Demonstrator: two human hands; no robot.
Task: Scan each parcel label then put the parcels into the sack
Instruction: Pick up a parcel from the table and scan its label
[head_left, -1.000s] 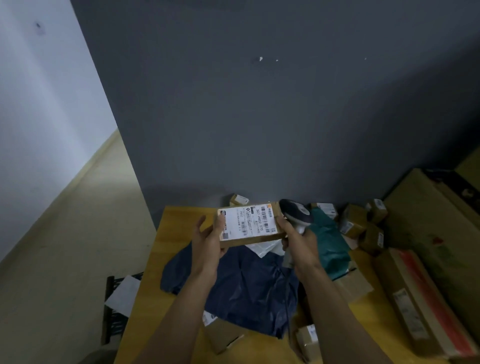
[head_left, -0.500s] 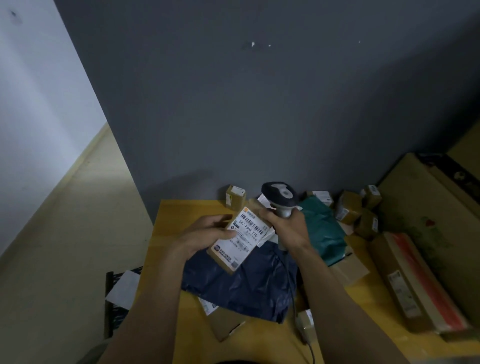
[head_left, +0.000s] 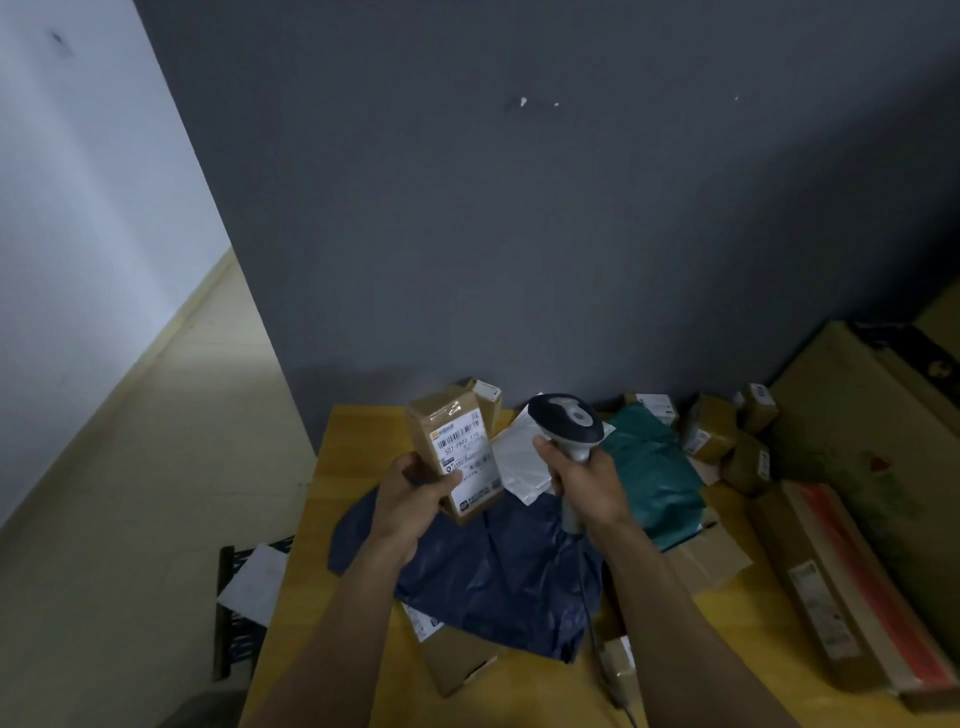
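Observation:
My left hand (head_left: 415, 486) grips a small brown cardboard parcel (head_left: 453, 447) by its lower end, holding it upright with its white barcode label facing me. My right hand (head_left: 584, 480) grips the handle of a dark handheld barcode scanner (head_left: 563, 423), whose head sits just right of the parcel, a little apart from it. Both are held above a yellow table (head_left: 332, 457). A dark blue plastic bag (head_left: 498, 566) lies flat on the table under my hands.
A white mailer (head_left: 522, 460) and a green mailer (head_left: 654, 467) lie behind the scanner. Several small brown parcels (head_left: 711, 434) sit along the grey wall. Large cartons (head_left: 841, 587) stand at the right. Small boxes (head_left: 457, 660) lie at the table's near edge. A black crate (head_left: 228, 623) is on the floor.
My left hand turned the parcel from lying level to standing upright and raised it. My right hand let go of the parcel's edge and now holds only the scanner.

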